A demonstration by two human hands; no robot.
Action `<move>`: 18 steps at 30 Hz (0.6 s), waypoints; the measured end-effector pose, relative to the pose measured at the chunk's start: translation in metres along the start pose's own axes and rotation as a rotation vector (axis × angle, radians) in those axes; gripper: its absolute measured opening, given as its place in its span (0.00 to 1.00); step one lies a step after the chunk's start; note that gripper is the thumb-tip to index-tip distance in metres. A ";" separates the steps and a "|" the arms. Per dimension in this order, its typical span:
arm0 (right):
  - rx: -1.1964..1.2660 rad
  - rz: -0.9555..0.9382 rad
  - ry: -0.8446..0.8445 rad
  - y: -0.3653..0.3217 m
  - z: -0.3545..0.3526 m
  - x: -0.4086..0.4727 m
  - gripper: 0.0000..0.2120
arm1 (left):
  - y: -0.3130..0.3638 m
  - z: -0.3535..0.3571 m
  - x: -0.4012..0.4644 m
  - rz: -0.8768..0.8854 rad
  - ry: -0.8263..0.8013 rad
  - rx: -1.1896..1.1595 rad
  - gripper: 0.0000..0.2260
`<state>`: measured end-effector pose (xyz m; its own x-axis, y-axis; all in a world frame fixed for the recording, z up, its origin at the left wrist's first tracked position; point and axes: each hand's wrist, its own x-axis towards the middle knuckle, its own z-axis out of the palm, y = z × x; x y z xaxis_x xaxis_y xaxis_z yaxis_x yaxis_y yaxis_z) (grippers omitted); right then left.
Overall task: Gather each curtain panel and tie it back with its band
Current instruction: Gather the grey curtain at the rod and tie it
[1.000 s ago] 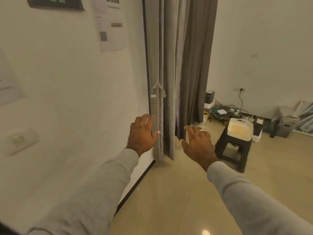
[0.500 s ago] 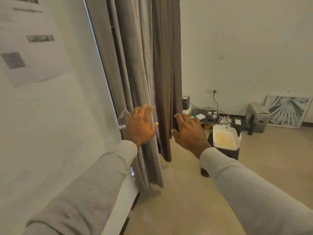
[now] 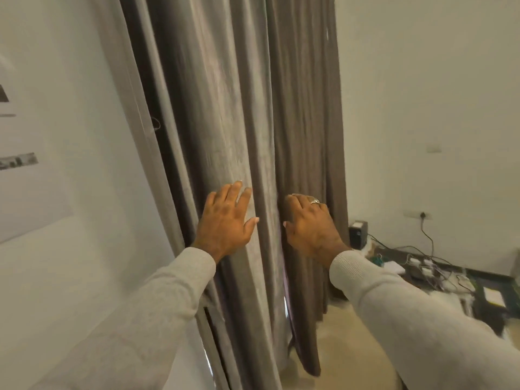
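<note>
One view only: you wear the camera on your head, and it looks forward and slightly down along both sleeved arms. It faces the grey curtain [image 3: 225,136] head-on and close, the folds filling the middle of the frame from top edge to floor. Your left hand [image 3: 225,220] and right hand [image 3: 309,226] sit near centre, at arm's reach. Wide angle: the white wall [image 3: 70,249] bends along the left, the cable clutter [image 3: 427,271] on the floor at lower right.
</note>
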<state>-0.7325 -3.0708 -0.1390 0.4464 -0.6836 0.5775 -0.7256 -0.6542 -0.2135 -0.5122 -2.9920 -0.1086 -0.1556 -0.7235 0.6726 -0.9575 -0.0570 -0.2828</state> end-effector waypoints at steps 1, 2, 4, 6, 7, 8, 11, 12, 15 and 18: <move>0.013 -0.021 0.017 0.003 -0.001 0.025 0.29 | -0.011 -0.002 0.019 -0.007 0.015 0.048 0.32; 0.013 -0.052 0.039 0.005 -0.002 0.051 0.30 | -0.023 -0.005 0.039 -0.007 0.040 0.101 0.32; 0.001 -0.113 0.077 0.006 -0.004 0.099 0.31 | -0.044 -0.016 0.078 0.000 0.105 0.182 0.31; 0.008 -0.160 0.129 0.004 -0.006 0.150 0.31 | -0.061 -0.026 0.117 0.000 0.174 0.277 0.30; 0.011 -0.179 0.164 0.002 -0.008 0.174 0.31 | -0.069 -0.031 0.137 0.003 0.209 0.332 0.30; 0.017 -0.202 0.195 0.001 -0.010 0.199 0.31 | -0.077 -0.037 0.155 0.010 0.239 0.383 0.30; 0.065 -0.256 0.286 -0.005 -0.019 0.262 0.31 | -0.097 -0.054 0.201 0.001 0.313 0.513 0.30; 0.094 -0.264 0.319 -0.008 -0.024 0.284 0.30 | -0.104 -0.062 0.217 -0.016 0.340 0.555 0.30; 0.163 -0.302 0.422 -0.018 -0.043 0.342 0.28 | -0.123 -0.089 0.257 -0.066 0.379 0.675 0.31; 0.262 -0.336 0.516 -0.026 -0.066 0.400 0.26 | -0.140 -0.121 0.287 -0.135 0.442 0.791 0.33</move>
<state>-0.5698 -3.3061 0.1493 0.2707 -0.2288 0.9351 -0.4108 -0.9059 -0.1028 -0.4526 -3.1086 0.2071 -0.2895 -0.3566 0.8883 -0.5545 -0.6940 -0.4593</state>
